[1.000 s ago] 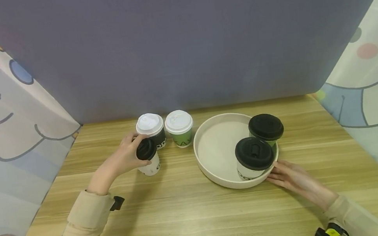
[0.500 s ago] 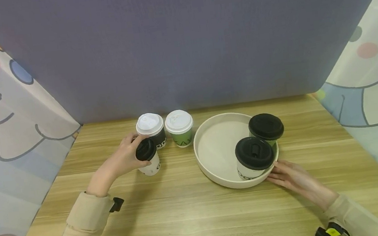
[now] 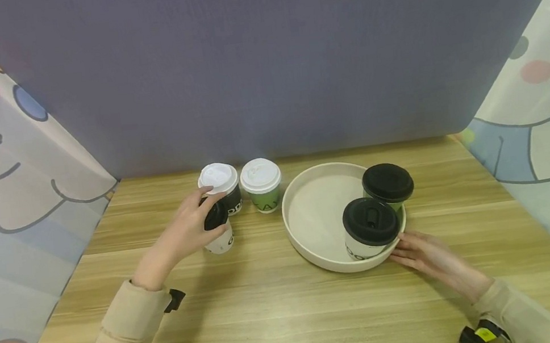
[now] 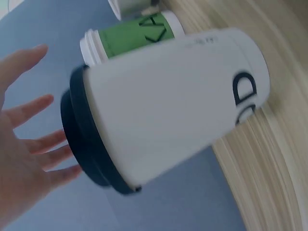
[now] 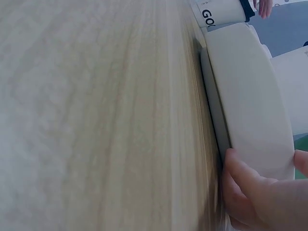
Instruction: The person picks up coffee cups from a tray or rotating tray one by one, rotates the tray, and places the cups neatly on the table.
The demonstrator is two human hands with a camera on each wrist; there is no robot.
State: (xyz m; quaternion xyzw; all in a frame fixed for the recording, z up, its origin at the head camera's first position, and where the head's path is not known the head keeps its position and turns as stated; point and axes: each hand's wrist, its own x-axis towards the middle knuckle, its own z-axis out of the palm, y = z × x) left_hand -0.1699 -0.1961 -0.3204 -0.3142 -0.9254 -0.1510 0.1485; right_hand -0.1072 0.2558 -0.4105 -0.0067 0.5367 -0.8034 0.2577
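Observation:
My left hand point(image 3: 191, 227) grips a white paper cup with a black lid point(image 3: 220, 236) round its upper part, and the cup leans a little. The left wrist view shows this cup point(image 4: 168, 106) close up, with my fingers point(image 4: 33, 144) spread beside its lid. My right hand point(image 3: 419, 251) rests with straight fingers against the outer wall of a round cream tray point(image 3: 315, 246). In the right wrist view those fingers point(image 5: 250, 197) touch the tray wall point(image 5: 250, 96). Inside the tray stand a white cup with a black lid point(image 3: 370, 223) and a green cup with a black lid point(image 3: 387, 182).
Behind the held cup stand a black cup with a white lid point(image 3: 217, 178) and a green cup with a white lid point(image 3: 260, 176), close together. A grey partition closes the back of the wooden table point(image 3: 283, 319); patterned curtains hang at both sides.
My left hand has slid higher over the cup's lid, and the cup has shifted slightly right and tipped. The right hand stays against the tray.

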